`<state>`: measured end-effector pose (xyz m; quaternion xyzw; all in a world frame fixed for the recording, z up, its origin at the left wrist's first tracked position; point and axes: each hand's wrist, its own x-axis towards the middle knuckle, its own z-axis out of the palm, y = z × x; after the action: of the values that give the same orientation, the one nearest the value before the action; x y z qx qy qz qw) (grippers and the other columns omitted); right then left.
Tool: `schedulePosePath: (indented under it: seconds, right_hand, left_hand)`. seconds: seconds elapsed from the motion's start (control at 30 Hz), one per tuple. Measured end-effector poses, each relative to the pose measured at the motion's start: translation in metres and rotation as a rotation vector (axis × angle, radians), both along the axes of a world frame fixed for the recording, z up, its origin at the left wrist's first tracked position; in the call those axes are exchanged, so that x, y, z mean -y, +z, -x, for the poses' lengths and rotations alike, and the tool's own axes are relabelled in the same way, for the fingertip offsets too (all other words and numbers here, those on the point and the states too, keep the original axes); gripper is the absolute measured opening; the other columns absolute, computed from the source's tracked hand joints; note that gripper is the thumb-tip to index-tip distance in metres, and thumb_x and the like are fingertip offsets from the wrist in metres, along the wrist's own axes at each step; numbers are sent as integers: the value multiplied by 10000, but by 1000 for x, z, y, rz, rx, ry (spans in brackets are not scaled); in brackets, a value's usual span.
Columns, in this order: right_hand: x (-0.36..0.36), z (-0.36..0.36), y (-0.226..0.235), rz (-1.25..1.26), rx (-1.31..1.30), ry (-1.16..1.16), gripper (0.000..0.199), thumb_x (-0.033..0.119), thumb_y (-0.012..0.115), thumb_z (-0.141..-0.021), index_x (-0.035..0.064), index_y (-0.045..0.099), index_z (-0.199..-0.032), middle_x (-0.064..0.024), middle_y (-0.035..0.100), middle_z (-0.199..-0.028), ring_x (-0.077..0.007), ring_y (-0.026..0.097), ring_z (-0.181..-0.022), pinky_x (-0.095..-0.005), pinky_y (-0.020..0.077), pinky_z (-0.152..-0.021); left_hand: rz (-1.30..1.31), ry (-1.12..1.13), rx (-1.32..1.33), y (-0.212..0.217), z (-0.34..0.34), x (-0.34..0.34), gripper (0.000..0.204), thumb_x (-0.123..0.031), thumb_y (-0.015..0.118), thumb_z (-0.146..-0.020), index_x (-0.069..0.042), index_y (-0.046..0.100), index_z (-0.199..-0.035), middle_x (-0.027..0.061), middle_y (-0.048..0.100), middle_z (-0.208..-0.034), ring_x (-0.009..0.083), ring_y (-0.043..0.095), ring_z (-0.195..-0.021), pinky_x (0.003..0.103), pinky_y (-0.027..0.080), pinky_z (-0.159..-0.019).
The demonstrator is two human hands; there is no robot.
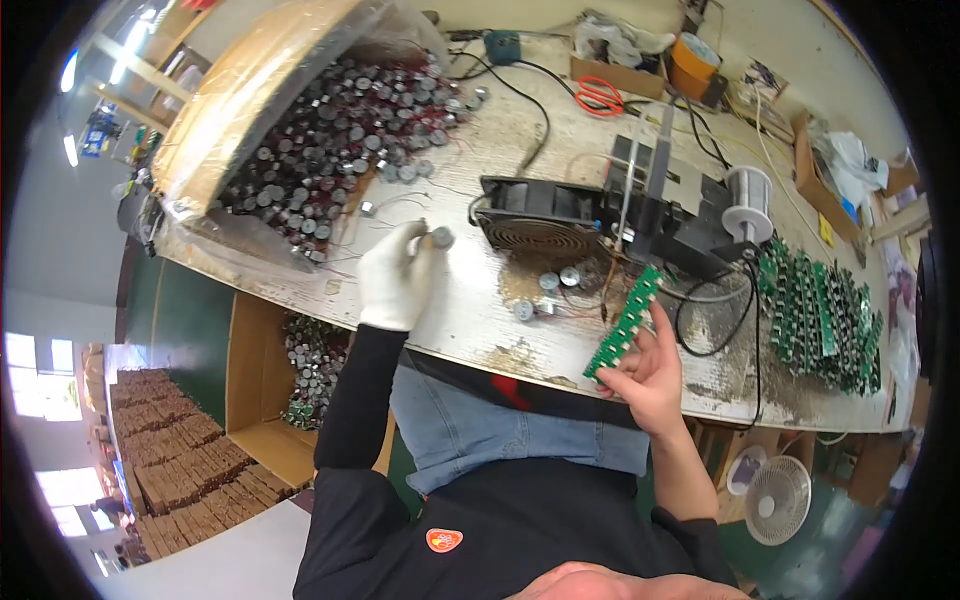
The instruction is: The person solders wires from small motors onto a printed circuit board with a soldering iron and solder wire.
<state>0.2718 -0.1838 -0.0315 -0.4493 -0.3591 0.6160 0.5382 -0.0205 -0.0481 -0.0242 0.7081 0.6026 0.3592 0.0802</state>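
My left hand (395, 275), in a white glove, pinches a small round silver motor (441, 238) above the white worktable (470, 300). In my bare right hand (648, 368) is a long green circuit board strip (625, 322), gripped at its near end and edge and tilted over the table's front edge. Between the hands a few loose motors (525, 310) with thin wires lie on the table. A big heap of the same motors (320, 140) spills from a plastic-lined carton (225, 110) at the far left.
Behind the strip stand a black fan (540, 215) and a soldering fixture with a solder wire spool (748, 200). Stacked green boards (820, 315) lie at the right. Red-handled scissors (600, 96) are at the back. Below the table's left side sits a cardboard box (265, 400) holding motors.
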Motion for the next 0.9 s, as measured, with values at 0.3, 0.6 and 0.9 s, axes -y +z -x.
schedulePosePath:
  seconds: [0.3,0.6,0.9]
  right_hand:
    - [0,-4,0,16,4,-3,922,-121,637,-756,42,60,-1457,-218,494,-1196,-165,637,-688,-241,541,-549]
    - [3,-4,-4,46,-8,-20,887,-127,626,-779,58,100,-1469,-189,542,-1079,-164,645,-699,-246,546,-556]
    - [5,-2,-3,62,-15,-30,836,-112,621,-796,60,116,-1439,-178,560,-1087,-158,643,-709,-238,540,-560]
  left_hand:
    - [177,-42,844,5,-14,27,215,-94,588,-904,39,473,-1027,159,664,-908,82,544,-565,187,422,-504]
    - [581,-159,928,10,-58,71,255,-152,612,-901,54,603,-1051,79,642,-809,95,570,-655,210,438,-571]
    - [415,-426,450,8,-98,86,157,-118,642,-852,16,651,-933,97,595,-750,184,570,-653,287,450,-605]
